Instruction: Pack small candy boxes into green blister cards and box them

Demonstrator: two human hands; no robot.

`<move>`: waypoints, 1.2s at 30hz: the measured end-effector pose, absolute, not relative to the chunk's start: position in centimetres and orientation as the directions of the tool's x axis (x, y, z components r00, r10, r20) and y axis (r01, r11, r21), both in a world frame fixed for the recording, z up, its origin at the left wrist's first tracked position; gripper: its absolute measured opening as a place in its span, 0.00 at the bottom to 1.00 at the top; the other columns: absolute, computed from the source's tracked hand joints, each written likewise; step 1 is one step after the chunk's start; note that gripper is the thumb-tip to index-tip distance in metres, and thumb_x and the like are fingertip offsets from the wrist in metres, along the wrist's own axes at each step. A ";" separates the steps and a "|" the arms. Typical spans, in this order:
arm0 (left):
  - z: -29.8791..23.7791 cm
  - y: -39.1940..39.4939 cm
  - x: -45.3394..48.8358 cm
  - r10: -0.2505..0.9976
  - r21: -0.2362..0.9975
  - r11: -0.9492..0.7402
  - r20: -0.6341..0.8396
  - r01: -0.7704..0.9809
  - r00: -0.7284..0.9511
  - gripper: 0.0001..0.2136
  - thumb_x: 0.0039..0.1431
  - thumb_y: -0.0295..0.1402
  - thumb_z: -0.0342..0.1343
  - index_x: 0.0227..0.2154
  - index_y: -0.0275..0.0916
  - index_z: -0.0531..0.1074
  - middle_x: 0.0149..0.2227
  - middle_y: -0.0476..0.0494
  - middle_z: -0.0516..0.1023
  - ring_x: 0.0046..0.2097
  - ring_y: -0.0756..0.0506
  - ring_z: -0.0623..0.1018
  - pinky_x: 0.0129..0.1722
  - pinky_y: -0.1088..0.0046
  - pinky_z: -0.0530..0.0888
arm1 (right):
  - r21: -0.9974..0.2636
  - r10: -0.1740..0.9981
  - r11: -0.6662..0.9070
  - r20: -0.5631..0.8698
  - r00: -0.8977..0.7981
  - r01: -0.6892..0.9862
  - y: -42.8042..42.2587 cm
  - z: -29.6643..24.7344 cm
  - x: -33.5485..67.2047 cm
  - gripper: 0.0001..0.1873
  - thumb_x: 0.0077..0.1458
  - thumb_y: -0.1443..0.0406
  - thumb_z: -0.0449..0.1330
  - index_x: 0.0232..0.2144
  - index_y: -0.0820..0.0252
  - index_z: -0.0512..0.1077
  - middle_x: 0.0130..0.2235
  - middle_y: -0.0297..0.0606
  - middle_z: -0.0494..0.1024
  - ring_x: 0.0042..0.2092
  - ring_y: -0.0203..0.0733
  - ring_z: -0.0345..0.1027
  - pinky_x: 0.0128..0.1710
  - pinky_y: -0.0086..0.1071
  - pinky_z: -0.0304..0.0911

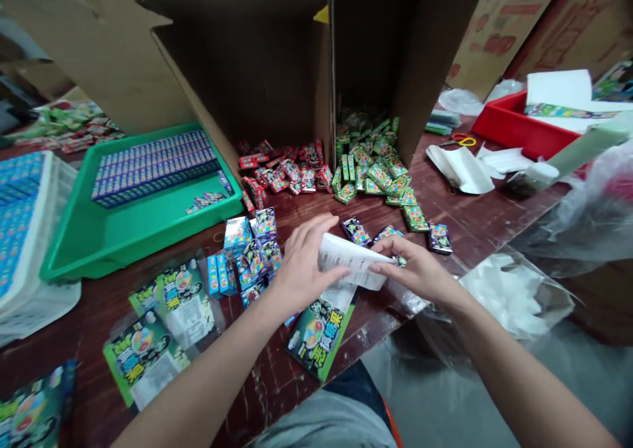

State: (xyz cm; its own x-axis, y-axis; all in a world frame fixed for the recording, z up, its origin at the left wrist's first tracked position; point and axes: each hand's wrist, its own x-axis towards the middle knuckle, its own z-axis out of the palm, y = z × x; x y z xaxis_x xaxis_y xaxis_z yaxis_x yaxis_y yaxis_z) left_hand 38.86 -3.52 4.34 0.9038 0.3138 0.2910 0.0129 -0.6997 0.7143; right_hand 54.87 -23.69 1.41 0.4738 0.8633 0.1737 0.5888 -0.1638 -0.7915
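Note:
A white sheet of paper point(349, 260) with faint print, seemingly folded, is held up between my two hands. My left hand point(304, 260) grips its left side, thumb in front and fingers behind. At its right end, my right hand point(413, 266) pinches the edge between thumb and fingers. Just below lies a dark green printed packet point(319, 336) with a colourful ball picture, near the table's front edge. Small purple boxes point(356, 230) lie behind the paper. Beside my left wrist stand several small blue and purple boxes point(252, 256).
Red boxes point(287, 171) and green boxes point(376, 164) spill from two open cartons. To the left are a green tray point(133, 233), a white basket point(54, 303) and more printed packets point(143, 349). Scissors point(465, 140), a red bin point(509, 128) and a plastic bag of white pieces point(509, 296) are on the right.

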 end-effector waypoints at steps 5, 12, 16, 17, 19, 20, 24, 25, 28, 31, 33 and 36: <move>6.0 -2.9 40.2 0.334 0.948 -0.295 -0.013 0.118 0.943 0.10 0.63 0.41 0.61 0.35 0.39 0.75 0.30 0.49 0.77 0.30 0.49 0.74 0.29 0.75 0.69 | -0.948 0.813 -0.052 0.142 0.565 0.314 -23.6 3.4 54.8 0.13 0.63 0.54 0.62 0.38 0.58 0.76 0.36 0.36 0.77 0.36 0.38 0.69 0.36 0.31 0.64; 4.9 -3.4 39.9 0.461 0.981 -0.034 -0.154 0.191 0.874 0.15 0.57 0.45 0.66 0.37 0.38 0.76 0.30 0.49 0.78 0.29 0.50 0.74 0.28 0.77 0.70 | -0.999 0.717 0.013 0.034 0.696 0.036 -21.9 0.9 53.8 0.19 0.59 0.49 0.64 0.35 0.59 0.73 0.31 0.32 0.75 0.30 0.36 0.66 0.29 0.29 0.61; 4.8 -3.8 40.1 0.536 0.972 0.058 -0.222 0.227 0.815 0.17 0.51 0.46 0.70 0.35 0.37 0.78 0.28 0.48 0.80 0.28 0.49 0.76 0.26 0.77 0.70 | -0.997 0.722 -0.041 0.018 0.692 0.068 -21.6 0.0 54.1 0.26 0.63 0.45 0.57 0.26 0.59 0.71 0.23 0.30 0.70 0.25 0.34 0.61 0.23 0.28 0.55; 4.8 -3.7 40.1 0.543 0.970 0.058 -0.230 0.237 0.808 0.17 0.51 0.46 0.70 0.33 0.37 0.78 0.27 0.48 0.80 0.27 0.49 0.75 0.26 0.77 0.70 | -0.996 0.733 -0.051 0.016 0.680 0.079 -21.7 0.2 54.4 0.27 0.64 0.45 0.56 0.26 0.60 0.72 0.23 0.31 0.71 0.25 0.35 0.62 0.23 0.28 0.56; 4.8 -3.5 40.2 0.543 0.967 0.058 -0.240 0.250 0.805 0.17 0.50 0.46 0.70 0.32 0.37 0.78 0.27 0.48 0.80 0.27 0.49 0.75 0.26 0.77 0.70 | -0.992 0.757 -0.062 0.025 0.653 0.109 -22.0 0.8 55.2 0.23 0.63 0.47 0.58 0.30 0.59 0.76 0.29 0.34 0.77 0.31 0.39 0.70 0.30 0.31 0.63; 4.7 -3.3 40.2 0.541 0.966 0.052 -0.241 0.255 0.805 0.17 0.50 0.47 0.71 0.32 0.37 0.78 0.27 0.49 0.80 0.27 0.50 0.75 0.26 0.77 0.70 | -0.986 0.773 -0.058 0.054 0.632 0.155 -22.2 1.3 55.7 0.19 0.62 0.49 0.61 0.35 0.58 0.78 0.34 0.36 0.80 0.37 0.41 0.73 0.36 0.33 0.67; 4.1 -2.5 40.3 0.535 0.962 0.022 -0.241 0.272 0.810 0.17 0.51 0.47 0.70 0.33 0.37 0.79 0.28 0.48 0.80 0.28 0.50 0.75 0.27 0.77 0.70 | -0.887 0.807 0.033 0.295 0.511 0.460 -22.9 2.9 57.7 0.09 0.61 0.57 0.64 0.41 0.53 0.80 0.46 0.39 0.81 0.50 0.44 0.74 0.53 0.42 0.67; 4.0 -2.4 40.3 0.536 0.961 0.024 -0.245 0.276 0.808 0.17 0.51 0.47 0.70 0.33 0.37 0.79 0.28 0.48 0.80 0.27 0.50 0.75 0.27 0.77 0.70 | -0.859 0.789 0.050 0.347 0.507 0.510 -22.9 3.1 58.0 0.08 0.62 0.58 0.63 0.39 0.52 0.81 0.46 0.40 0.81 0.50 0.44 0.74 0.54 0.42 0.67; 3.9 -2.3 40.5 0.541 0.957 0.033 -0.259 0.288 0.800 0.18 0.50 0.47 0.70 0.33 0.37 0.78 0.28 0.48 0.81 0.27 0.49 0.76 0.26 0.76 0.69 | -0.849 0.733 0.047 0.388 0.560 0.526 -22.6 3.2 58.4 0.09 0.62 0.58 0.63 0.41 0.51 0.81 0.47 0.40 0.81 0.52 0.45 0.74 0.55 0.44 0.67; 3.9 -2.4 40.8 0.516 0.957 0.008 -0.251 0.288 0.819 0.18 0.51 0.47 0.69 0.34 0.37 0.79 0.29 0.47 0.81 0.27 0.49 0.76 0.26 0.76 0.70 | -0.885 0.801 0.029 0.299 0.518 0.465 -21.9 2.9 57.9 0.21 0.62 0.60 0.64 0.57 0.49 0.74 0.50 0.39 0.81 0.52 0.44 0.75 0.55 0.43 0.68; 3.7 -2.4 41.5 0.497 0.959 -0.051 -0.218 0.279 0.840 0.16 0.53 0.46 0.68 0.35 0.37 0.79 0.30 0.47 0.82 0.28 0.49 0.76 0.27 0.76 0.70 | -0.889 0.820 0.022 0.278 0.501 0.458 -21.5 2.8 57.5 0.26 0.62 0.62 0.64 0.62 0.48 0.68 0.47 0.37 0.82 0.49 0.43 0.76 0.54 0.43 0.68; 3.3 -1.8 43.3 0.519 0.943 -0.213 -0.113 0.257 0.847 0.14 0.59 0.44 0.63 0.36 0.36 0.79 0.31 0.44 0.82 0.30 0.46 0.78 0.29 0.72 0.72 | -0.892 0.720 0.046 0.342 0.604 0.449 -21.6 2.8 57.0 0.24 0.62 0.61 0.64 0.60 0.49 0.70 0.40 0.35 0.81 0.44 0.42 0.75 0.53 0.44 0.67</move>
